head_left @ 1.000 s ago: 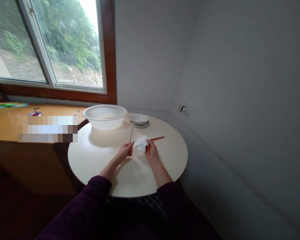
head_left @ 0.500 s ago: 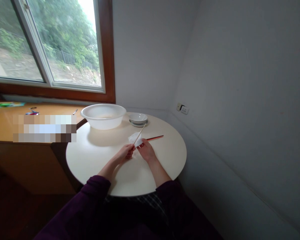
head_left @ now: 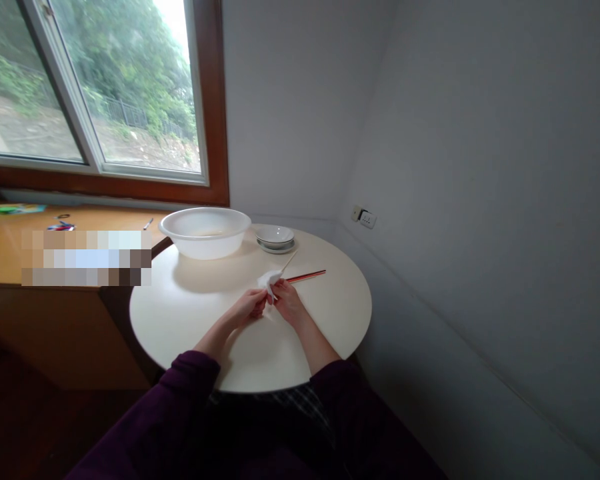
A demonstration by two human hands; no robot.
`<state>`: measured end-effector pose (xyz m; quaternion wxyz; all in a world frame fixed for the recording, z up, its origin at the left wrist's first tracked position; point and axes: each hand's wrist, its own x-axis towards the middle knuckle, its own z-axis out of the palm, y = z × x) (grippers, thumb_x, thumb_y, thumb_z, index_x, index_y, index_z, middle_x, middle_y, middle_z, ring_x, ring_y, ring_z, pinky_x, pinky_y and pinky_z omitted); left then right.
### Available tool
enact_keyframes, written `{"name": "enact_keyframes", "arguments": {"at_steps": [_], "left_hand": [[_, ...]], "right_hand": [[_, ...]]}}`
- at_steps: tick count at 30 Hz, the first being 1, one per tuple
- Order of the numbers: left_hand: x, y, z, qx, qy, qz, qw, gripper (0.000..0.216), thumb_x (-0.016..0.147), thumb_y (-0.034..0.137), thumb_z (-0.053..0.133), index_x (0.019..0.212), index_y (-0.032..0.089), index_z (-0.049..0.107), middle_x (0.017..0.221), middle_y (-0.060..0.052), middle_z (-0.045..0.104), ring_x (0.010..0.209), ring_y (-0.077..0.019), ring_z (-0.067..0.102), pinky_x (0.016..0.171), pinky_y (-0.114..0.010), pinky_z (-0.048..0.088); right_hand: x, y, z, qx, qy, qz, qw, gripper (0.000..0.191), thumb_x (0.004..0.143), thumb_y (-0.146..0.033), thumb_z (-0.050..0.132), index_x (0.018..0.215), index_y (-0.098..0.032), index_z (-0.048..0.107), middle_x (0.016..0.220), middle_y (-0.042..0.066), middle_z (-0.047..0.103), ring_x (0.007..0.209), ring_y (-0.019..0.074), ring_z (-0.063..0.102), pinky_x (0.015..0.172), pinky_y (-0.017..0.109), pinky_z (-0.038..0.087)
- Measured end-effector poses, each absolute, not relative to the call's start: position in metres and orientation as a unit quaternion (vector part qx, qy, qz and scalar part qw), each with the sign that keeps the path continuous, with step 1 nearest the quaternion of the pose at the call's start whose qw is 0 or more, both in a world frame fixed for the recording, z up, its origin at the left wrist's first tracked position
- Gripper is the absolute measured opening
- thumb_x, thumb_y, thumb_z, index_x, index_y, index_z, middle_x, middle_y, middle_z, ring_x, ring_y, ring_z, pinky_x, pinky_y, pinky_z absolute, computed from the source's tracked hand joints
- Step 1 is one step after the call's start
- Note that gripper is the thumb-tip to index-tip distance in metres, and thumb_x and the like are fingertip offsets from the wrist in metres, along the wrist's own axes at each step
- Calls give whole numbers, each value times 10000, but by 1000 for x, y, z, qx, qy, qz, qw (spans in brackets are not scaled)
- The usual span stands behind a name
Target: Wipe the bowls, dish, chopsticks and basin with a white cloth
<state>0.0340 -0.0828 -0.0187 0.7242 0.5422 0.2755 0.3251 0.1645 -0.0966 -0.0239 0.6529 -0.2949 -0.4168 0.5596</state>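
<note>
Over the round white table [head_left: 330,320], my left hand [head_left: 248,307] is closed round the near end of a light wooden chopstick [head_left: 291,259]. My right hand [head_left: 288,301] pinches a white tissue [head_left: 269,278] that is folded about the chopstick's middle. The far tip of the stick pokes out of the tissue, pointing away and to the right. Behind my right hand lie dark and red chopsticks [head_left: 308,275], with their near ends hidden by the hand. The fingertips of both hands are partly covered by the tissue.
A large white plastic basin [head_left: 205,245] stands at the table's back left. Beside it are stacked white bowls [head_left: 275,235]. A wooden desk [head_left: 5,257] with small items adjoins on the left. The grey wall and a socket [head_left: 368,219] are to the right.
The tissue, spread out beneath the chopstick before, is now folded around it. My right fingers have closed in on the stick, and less of it shows.
</note>
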Motion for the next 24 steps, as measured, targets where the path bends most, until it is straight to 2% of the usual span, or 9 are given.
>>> {"name": "enact_keyframes", "arguments": {"at_steps": [5, 9, 14, 18, 24], "left_hand": [[35, -82, -20, 540, 289, 334, 717, 275, 716, 388, 598, 599, 155, 511, 420, 86, 272, 350, -35, 214, 380, -200, 139], [36, -82, -20, 543, 297, 343, 707, 315, 710, 425, 604, 583, 157, 499, 413, 83, 284, 345, -31, 212, 378, -201, 136], [37, -82, -20, 549, 311, 349, 692, 377, 684, 461, 624, 528, 168, 446, 401, 84, 282, 330, -27, 220, 369, -203, 136], [38, -81, -21, 549, 324, 365, 678, 371, 671, 449, 639, 548, 181, 413, 410, 90, 293, 332, -28, 248, 366, -194, 163], [37, -79, -20, 551, 324, 395, 660, 273, 620, 347, 692, 685, 164, 500, 505, 63, 447, 399, -32, 364, 409, -172, 255]], "right_hand": [[163, -96, -26, -323, -432, 547, 641, 271, 563, -380, 744, 688, -175, 620, 617, -13, 573, 534, 90, 445, 517, 228, 368], [165, -94, -32, -335, -443, 547, 626, 242, 584, -398, 732, 634, -184, 630, 601, -8, 570, 550, 102, 458, 547, 246, 387], [164, -91, -38, -343, -443, 550, 619, 271, 597, -406, 729, 590, -170, 595, 511, -43, 497, 495, 82, 423, 523, 239, 377], [165, -88, -41, -355, -435, 535, 631, 319, 586, -444, 727, 614, -156, 595, 526, -41, 513, 489, 75, 434, 500, 225, 356], [166, -85, -43, -366, -431, 521, 639, 331, 589, -444, 725, 579, -148, 576, 467, -44, 503, 428, 64, 411, 446, 215, 299]]}}
